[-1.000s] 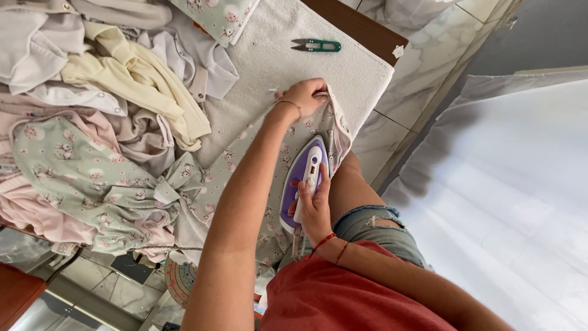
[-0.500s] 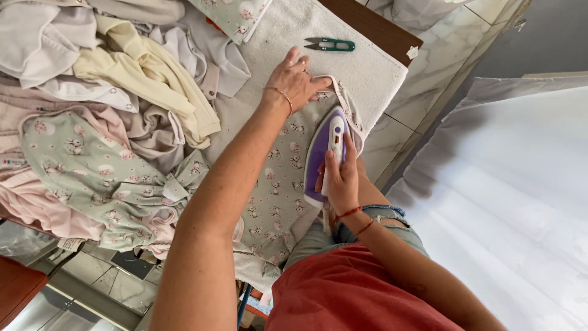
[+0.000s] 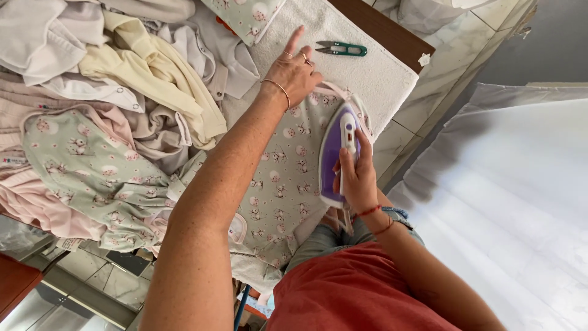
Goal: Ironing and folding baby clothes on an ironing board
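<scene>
Purple iron (image 3: pixel 338 153) gripped by right hand (image 3: pixel 355 178); left hand (image 3: pixel 295 72) flat, open on printed garment (image 3: pixel 275 184) (soleplate hidden).

No pkgs, signs or screens in view, only a few cloth labels.

- Small white tag (image 3: pixel 424 59), roughly square, at the far right corner of the ironing board (image 3: pixel 392 79), right on the edge of its white cover.
- Rounded white label w/ pink rim (image 3: pixel 236 228), sewn on the printed garment (image 3: pixel 275 184), near the board's near edge.
- Tiny label w/ red and blue marks (image 3: pixel 11 160) on pink cloth at the left edge of the clothes pile; too small to tell more.
</scene>
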